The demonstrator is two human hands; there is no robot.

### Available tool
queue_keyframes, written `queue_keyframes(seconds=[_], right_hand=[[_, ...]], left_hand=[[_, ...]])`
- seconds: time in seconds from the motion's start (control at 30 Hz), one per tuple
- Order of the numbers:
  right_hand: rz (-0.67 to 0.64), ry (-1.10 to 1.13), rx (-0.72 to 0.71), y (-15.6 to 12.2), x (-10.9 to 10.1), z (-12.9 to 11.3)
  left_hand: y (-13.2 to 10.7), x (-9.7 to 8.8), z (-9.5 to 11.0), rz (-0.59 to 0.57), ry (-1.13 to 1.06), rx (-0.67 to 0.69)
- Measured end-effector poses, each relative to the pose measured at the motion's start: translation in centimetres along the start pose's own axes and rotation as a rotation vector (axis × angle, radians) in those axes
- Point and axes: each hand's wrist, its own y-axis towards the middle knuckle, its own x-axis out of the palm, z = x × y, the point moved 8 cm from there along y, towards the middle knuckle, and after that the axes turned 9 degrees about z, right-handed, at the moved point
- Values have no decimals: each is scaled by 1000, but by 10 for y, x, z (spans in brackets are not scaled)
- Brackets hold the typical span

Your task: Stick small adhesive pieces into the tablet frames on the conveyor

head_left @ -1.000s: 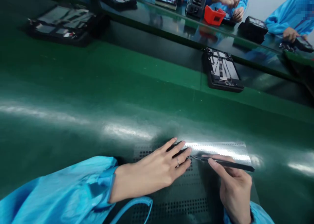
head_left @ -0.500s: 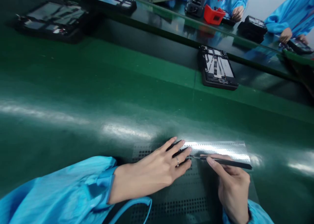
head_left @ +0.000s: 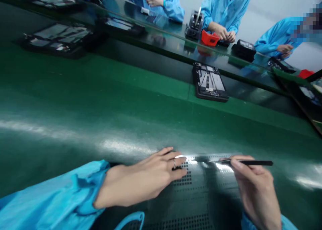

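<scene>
My left hand (head_left: 148,174) lies palm down with its fingers spread, pressing on a clear sheet (head_left: 181,201) on the green bench. Rows of small black squares (head_left: 192,220) dot that sheet. A ring is on one of the left fingers. To the right, my right hand (head_left: 260,184) pinches black tweezers (head_left: 259,163), held nearly level just above the sheet's far strip. Their tips point left toward the left fingertips. Glare and blur hide whether anything is between the tips.
An opened tablet-like device (head_left: 210,82) lies at the bench's far edge, and another device (head_left: 59,38) is at far left. Beyond a raised glass ledge (head_left: 173,42) co-workers' hands (head_left: 222,33) work near a red bin (head_left: 210,38). A blue coiled cord (head_left: 132,218) runs below my left wrist.
My right hand and the tweezers have moved right, away from the left fingers. My left hand has shifted slightly left. The view has tilted up, showing more of the co-workers.
</scene>
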Motion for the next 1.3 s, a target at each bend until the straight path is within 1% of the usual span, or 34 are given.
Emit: queue_keyframes(seconds=[0.07, 0.17, 0.2, 0.27, 0.33, 0.4, 0.47, 0.57, 0.67, 0.73, 0.8, 0.87, 0.93, 1.0, 1.07, 1.13, 1.23, 1.3], right_hand=[[40, 61, -49, 23, -1, -27], [62, 175, -157, 68, 8, -65], [60, 206, -181, 84, 13, -72], [59, 241, -191, 117, 26, -79], [73, 252, -165, 148, 39, -75], [94, 250, -125, 174, 52, -64], [112, 248, -83, 193, 64, -51], [111, 250, -39, 214, 84, -32], [68, 267, -48, 223, 108, -24], [11, 278, -73, 222, 125, -23], [-55, 279, -97, 216, 137, -26], [-114, 272, -122, 205, 140, -33], [-172, 265, -159, 188, 132, -42], [-231, 263, -209, 165, 115, -54], [-277, 256, -250, 138, 92, -65], [-291, 234, -272, 108, 65, -71], [-293, 191, -297, 68, 26, -71], [-269, 198, -408, 50, -2, -74]], left_hand=[[8, -18, -24, 3, -70, -95], [30, -46, -72, 32, -134, -324], [39, -54, -88, 49, -128, -399], [57, -65, -116, 107, -81, -501], [74, -67, -140, 158, -31, -566], [89, -62, -160, 192, 3, -613], [102, -54, -176, 216, 34, -639], [120, -43, -192, 248, 80, -654], [133, -35, -198, 281, 125, -646], [138, -32, -198, 299, 150, -644], [137, -32, -196, 315, 172, -651], [132, -35, -189, 335, 197, -652], [122, -41, -176, 367, 235, -628], [109, -47, -156, 406, 286, -567], [96, -52, -131, 438, 337, -471], [83, -55, -101, 456, 379, -349], [64, -62, -54, 470, 416, -180], [52, -75, -20, 535, 462, -74]])
